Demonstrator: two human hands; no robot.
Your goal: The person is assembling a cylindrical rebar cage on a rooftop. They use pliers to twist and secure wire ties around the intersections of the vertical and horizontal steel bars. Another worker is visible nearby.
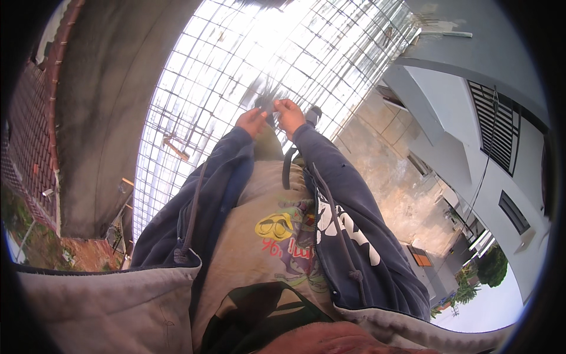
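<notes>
In front of my waist, my left hand (252, 121) and my right hand (289, 117) are close together with their fingers closed in a pinch. A bundle of thin dark wires (267, 97) fans out from between the fingertips, its strands partly lost in the glare. Beneath the hands spreads a steel bar mesh (227, 65) over a bright, shiny sheet surface. A hammer-like tool (175, 148) with a brown handle lies on the mesh, left of my left forearm. Part of a dark shoe (313, 114) shows beside my right wrist.
A grey rendered wall (106, 106) borders the mesh on the left, with a tiled roof (32, 124) beyond. On the right, past the mesh edge, a concrete yard (383, 153) lies lower down. A pale building with a barred opening (495, 127) stands further right.
</notes>
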